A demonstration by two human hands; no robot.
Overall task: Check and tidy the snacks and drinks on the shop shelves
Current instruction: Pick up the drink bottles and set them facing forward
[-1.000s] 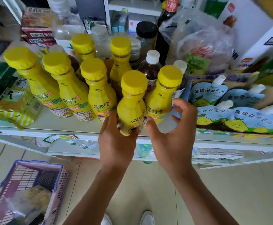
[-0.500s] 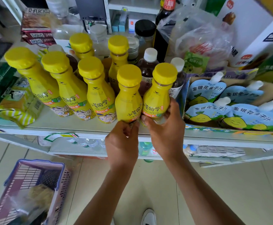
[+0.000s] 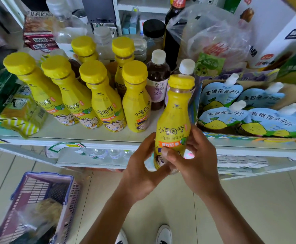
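Shop shelf (image 3: pixel 91 138) first: just out past its front edge, the yellow bottle (image 3: pixel 174 118) is held upright, both hands gripping its lower half. On one side the left hand (image 3: pixel 142 171) curls its fingers (image 3: pixel 149 143) round it; the right hand (image 3: pixel 196 164) wraps the other, thumb across the label. It looks full (so fairly heavy, with a slick sleeve); the wide body seems the safest hold. Behind it stand matching bottles (image 3: pixel 136 106).

Glossy plastic bottle (image 3: pixel 174 120) with ridged cap (image 3: pixel 181 81); at 1 o'clock, crinkled translucent plastic bag (image 3: pixel 214 37); at 8 o'clock, perforated plastic basket (image 3: pixel 71 194).
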